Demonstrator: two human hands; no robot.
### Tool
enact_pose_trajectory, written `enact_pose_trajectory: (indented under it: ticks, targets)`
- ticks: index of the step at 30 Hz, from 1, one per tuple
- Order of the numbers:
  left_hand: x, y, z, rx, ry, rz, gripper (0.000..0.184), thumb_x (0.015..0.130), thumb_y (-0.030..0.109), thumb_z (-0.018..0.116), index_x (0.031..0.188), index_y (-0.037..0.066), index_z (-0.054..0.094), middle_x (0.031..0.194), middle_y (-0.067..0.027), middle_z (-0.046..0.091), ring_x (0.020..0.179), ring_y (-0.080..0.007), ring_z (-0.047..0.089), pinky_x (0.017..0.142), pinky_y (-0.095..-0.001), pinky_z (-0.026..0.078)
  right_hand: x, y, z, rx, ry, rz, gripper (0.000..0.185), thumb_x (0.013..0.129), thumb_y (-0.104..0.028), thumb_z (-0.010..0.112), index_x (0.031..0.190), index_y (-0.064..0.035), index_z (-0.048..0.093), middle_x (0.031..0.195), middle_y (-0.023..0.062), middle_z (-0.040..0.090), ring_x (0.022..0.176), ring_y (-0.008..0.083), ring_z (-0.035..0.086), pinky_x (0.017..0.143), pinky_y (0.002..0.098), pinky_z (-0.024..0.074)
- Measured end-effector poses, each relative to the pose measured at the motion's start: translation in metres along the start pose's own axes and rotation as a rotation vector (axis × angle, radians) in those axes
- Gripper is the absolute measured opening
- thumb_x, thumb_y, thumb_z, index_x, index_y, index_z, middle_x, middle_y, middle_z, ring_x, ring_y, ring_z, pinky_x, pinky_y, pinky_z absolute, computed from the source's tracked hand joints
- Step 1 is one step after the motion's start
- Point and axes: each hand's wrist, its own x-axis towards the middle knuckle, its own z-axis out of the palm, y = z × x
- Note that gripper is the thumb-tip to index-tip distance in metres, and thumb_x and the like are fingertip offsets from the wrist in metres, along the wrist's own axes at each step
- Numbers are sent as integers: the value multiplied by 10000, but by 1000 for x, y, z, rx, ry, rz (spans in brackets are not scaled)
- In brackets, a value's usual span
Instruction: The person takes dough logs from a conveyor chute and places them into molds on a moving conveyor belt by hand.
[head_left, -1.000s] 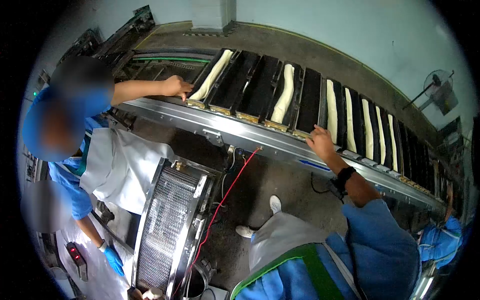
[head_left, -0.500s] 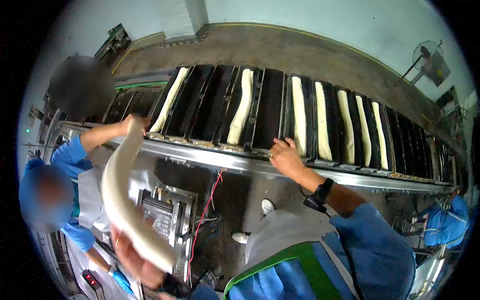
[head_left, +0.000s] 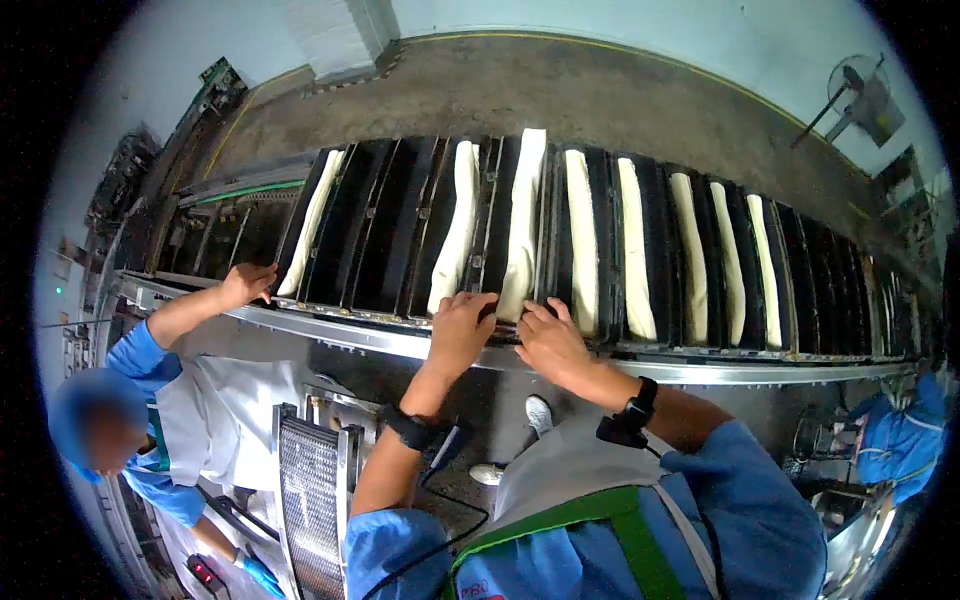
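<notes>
A long pale dough strip [head_left: 523,220] lies lengthwise in a dark narrow pan, its far end rising over the pan's far edge. Both my hands are at its near end. My left hand [head_left: 462,333] is on the left side, fingers bent and tips against the dough by the pan's front rim. On the right side, the curled fingers of my right hand [head_left: 556,342] press at the same end. Another dough strip [head_left: 456,230] rests in a pan left of my left hand, and one more dough strip [head_left: 581,245] lies right of my right hand.
Joined dark pans [head_left: 385,240] run along a metal rail [head_left: 700,372], several with dough. At left, a co-worker's hand [head_left: 246,285] touches the pan edge; the gloved other hand [head_left: 262,577] is lower down. A perforated metal frame [head_left: 312,490] stands below. Another person [head_left: 900,440] is at right.
My left hand has brought the dough strip from the lower left into the pan. My right hand stays near the front rim. The view has shifted slightly, and the co-worker's hand remains by the left pans.
</notes>
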Motion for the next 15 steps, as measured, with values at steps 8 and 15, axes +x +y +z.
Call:
enact_pose_trajectory:
  ticks: [8, 15]
  targets:
    - [102, 5, 44, 146, -52, -15, 371, 687, -4, 460, 1047, 81, 491, 944, -201, 483, 885, -344, 480, 750, -399, 416, 1, 4, 10, -46, -25, 7, 285, 641, -196, 574, 849, -2, 552, 933, 103, 517, 1086, 225, 361, 900, 436, 219]
    - [158, -25, 50, 117, -477, -124, 528, 619, 134, 620, 1087, 29, 396, 863, -219, 545, 794, -314, 547, 640, -358, 460, 6, 14, 13, 6, 62, -80, 225, 678, -132, 478, 842, 2, 557, 921, 126, 535, 1061, 242, 389, 888, 457, 263]
